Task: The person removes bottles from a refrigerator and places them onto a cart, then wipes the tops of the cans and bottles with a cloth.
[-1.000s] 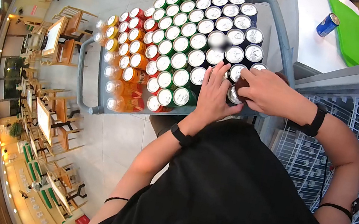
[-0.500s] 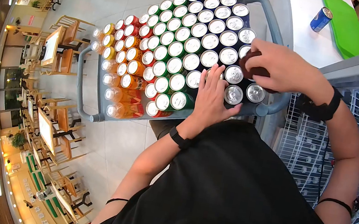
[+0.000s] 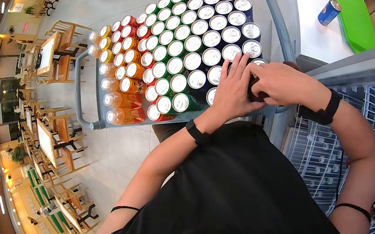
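Wooden tables and chairs stand far off on the left, on a pale floor. Close by is a gray cart full of drinks. Orange bottles are at its left end, and cans stand in rows up to the right. The left hand lies over the cans at the near right corner, fingers out straight, not closed. Beside it, the right hand is closed on a dark brown cloth, down at the can tops. One blue can sits on a white counter, far right, near a green board.
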Demonstrator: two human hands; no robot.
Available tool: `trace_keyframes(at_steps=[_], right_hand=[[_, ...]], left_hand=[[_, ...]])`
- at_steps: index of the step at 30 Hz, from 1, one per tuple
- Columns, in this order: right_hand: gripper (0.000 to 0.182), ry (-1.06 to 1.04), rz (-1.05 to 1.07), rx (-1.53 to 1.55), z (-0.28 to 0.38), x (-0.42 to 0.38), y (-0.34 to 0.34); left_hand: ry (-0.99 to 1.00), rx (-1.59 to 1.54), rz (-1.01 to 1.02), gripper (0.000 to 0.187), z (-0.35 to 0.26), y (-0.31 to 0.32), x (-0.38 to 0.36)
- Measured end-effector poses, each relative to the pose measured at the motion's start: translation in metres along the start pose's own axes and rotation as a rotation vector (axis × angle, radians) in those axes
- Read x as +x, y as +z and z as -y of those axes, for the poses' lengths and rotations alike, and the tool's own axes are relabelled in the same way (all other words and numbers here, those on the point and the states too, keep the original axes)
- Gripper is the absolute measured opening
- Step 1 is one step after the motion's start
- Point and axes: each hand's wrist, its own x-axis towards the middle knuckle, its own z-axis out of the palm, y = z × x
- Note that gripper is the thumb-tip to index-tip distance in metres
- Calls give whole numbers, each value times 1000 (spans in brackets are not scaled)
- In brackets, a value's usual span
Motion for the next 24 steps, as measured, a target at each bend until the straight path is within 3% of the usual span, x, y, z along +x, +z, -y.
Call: trace_keyframes(at_steps=[6, 9, 11, 13, 15, 21, 24], right_hand=[[10, 76, 150, -56, 0, -7, -24], [11, 216, 188, 3, 1, -8, -36], [12, 37, -3, 152, 3, 1, -36], [11, 15, -45, 109, -1, 1, -7], [11, 48, -8, -48, 3, 0, -1], [14, 207, 252, -56, 2, -10, -29], [10, 73, -9, 32, 2, -5, -32]], left_hand=[[22, 67, 27, 101, -3, -7, -2], [24, 75, 28, 99, -2, -5, -3], [34, 84, 13, 100, 1, 0, -5], [45, 112, 38, 99, 3, -1, -5], [32, 104, 46, 98, 1, -3, -3], [29, 85, 8, 103, -2, -2, -3], [29, 87, 6, 104, -1, -1, -3]])
